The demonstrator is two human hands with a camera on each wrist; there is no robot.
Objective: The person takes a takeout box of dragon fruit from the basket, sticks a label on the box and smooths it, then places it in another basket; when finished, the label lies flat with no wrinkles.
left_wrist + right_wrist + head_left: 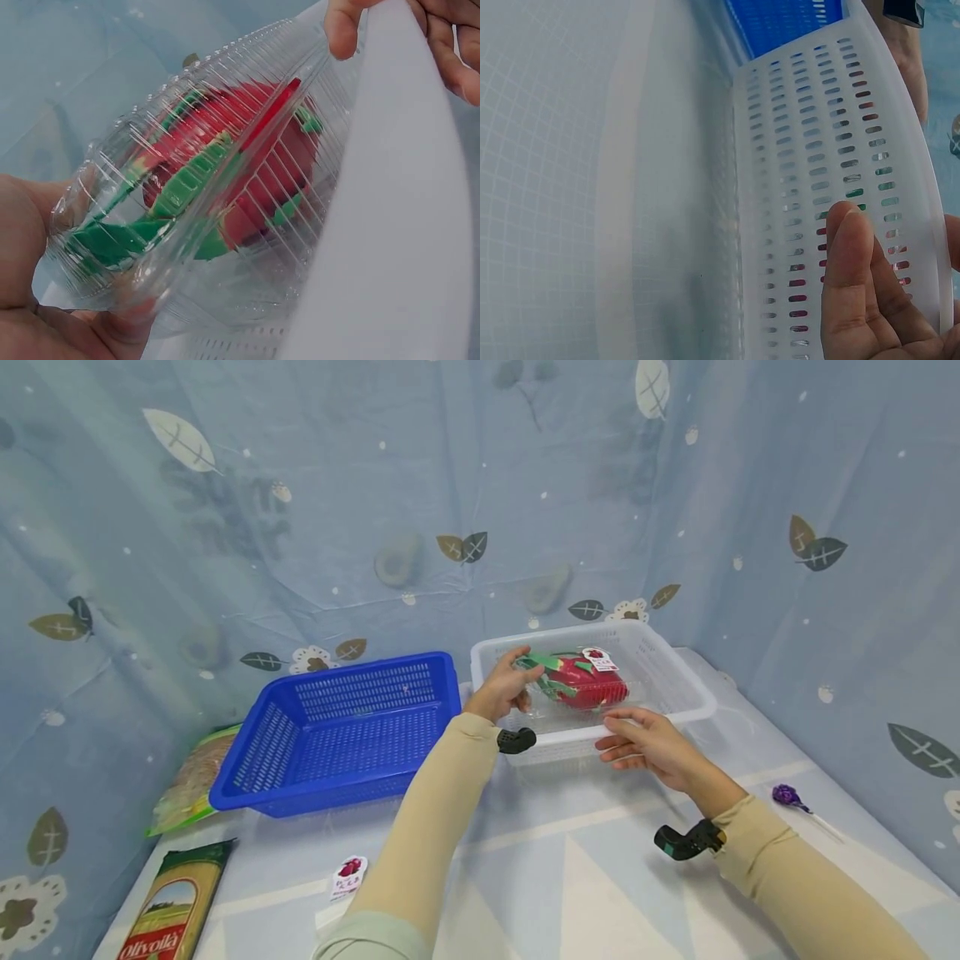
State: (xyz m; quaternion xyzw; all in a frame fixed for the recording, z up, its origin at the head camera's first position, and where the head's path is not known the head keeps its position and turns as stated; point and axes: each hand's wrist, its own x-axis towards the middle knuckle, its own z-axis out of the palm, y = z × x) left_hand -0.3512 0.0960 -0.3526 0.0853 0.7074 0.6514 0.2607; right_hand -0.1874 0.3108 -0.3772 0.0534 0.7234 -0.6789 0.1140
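Observation:
My left hand (501,687) grips one end of a clear plastic clamshell box (217,172) holding a red and green dragon fruit (592,683). A white label (599,659) is on the lid. The box is inside the white plastic basket (693,706), tilted in the left wrist view; whether it touches the basket floor is unclear. At the basket's front rim, my right hand (652,747) has its fingers loosely extended. One digit reaches over the rim while other fingers (847,277) are outside the slotted wall, without a visible grip.
A blue plastic basket (333,789) stands left of the white one. Beside it lie a bag of brownish food (197,772) and an Olivoilà packet (176,906). A label (348,875) lies near my left forearm, and a purple-wrapped lollipop (787,795) lies at right.

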